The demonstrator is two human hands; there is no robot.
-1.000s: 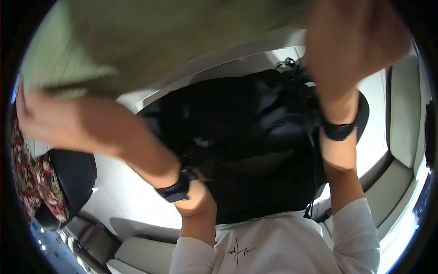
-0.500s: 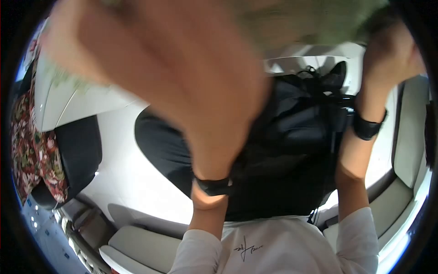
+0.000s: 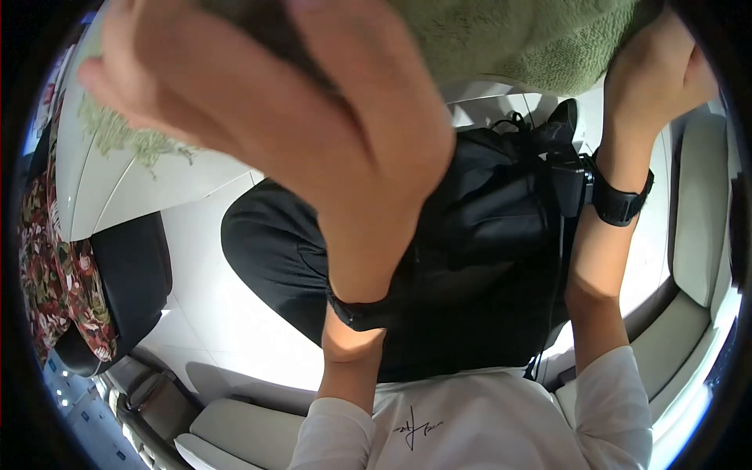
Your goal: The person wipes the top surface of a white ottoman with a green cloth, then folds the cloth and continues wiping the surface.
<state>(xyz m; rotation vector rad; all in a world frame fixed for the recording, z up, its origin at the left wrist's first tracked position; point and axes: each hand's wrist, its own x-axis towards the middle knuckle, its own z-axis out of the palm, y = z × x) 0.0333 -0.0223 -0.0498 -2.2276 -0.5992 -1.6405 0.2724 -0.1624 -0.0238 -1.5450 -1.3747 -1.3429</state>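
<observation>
A green towel-like cloth (image 3: 533,47) spans the top of the view, near the camera. My left hand (image 3: 298,117) is large at the upper left, its fingers curled over the cloth's left part, with a pinch between fingers partly cut off by the top edge. At the upper right, my right hand (image 3: 658,74) has its fingers closed at the cloth's right edge. Green fringe (image 3: 133,137) hangs below my left hand over a white surface (image 3: 157,184). Both wrists wear black bands.
My legs in black trousers (image 3: 470,298) are below the hands. A black seat (image 3: 133,274) and a person's floral clothing (image 3: 51,274) are at the left. Pale cushioned seating (image 3: 251,427) curves behind me and along the right (image 3: 697,211). The floor has white tiles.
The cloth has come lower and looks sharper. My right hand has shifted slightly left and up, and my left hand's fingers are less blurred.
</observation>
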